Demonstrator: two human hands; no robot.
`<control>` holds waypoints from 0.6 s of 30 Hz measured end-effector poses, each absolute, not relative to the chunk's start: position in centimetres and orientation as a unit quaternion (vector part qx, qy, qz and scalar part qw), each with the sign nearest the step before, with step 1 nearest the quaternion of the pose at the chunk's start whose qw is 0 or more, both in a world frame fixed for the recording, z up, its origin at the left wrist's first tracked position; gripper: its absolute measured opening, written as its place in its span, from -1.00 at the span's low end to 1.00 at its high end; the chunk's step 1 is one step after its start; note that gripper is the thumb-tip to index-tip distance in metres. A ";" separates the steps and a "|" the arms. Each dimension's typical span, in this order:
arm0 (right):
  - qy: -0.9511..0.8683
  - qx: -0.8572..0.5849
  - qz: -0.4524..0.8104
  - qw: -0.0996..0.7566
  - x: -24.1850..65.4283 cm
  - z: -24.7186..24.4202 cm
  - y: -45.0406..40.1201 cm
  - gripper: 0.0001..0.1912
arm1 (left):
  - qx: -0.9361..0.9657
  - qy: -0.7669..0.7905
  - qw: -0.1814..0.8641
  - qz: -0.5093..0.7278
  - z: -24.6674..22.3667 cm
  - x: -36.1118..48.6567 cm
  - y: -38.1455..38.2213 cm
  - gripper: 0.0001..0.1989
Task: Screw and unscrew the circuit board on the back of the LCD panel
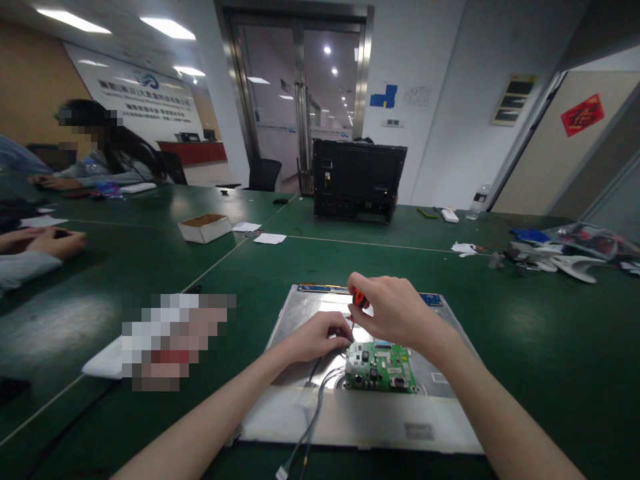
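Note:
My right hand is closed round the red and black handle of a screwdriver, its shaft pointing down at the upper left corner of a green circuit board. Beside the shaft, my left hand has its fingers bent together at that same corner; what they pinch, if anything, is hidden. The board lies on the silvery metal back of a display panel. Grey cables run from the board's left side towards me, ending in a white connector.
A black monitor housing stands upright across the green table. To the left are a small open box, papers and a white packet. Plastic scraps lie at right. Other people sit at left, one hand near.

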State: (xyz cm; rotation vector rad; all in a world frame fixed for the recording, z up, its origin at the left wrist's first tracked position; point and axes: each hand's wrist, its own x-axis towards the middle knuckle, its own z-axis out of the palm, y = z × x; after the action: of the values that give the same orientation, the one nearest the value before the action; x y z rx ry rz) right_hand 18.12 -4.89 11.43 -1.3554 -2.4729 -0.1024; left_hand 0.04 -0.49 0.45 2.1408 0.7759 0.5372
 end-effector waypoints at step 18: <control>-0.861 -0.480 -0.032 0.165 18.1 11.4 -5.0 -0.87 | 0.835 0.321 0.395 0.209 0.6 0.2 -0.5 -0.96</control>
State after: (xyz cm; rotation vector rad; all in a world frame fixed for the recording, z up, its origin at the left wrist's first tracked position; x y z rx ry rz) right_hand 18.07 -4.97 11.44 -1.3688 -2.4528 -0.0920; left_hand 0.16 -0.54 0.61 2.1172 0.8130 0.5294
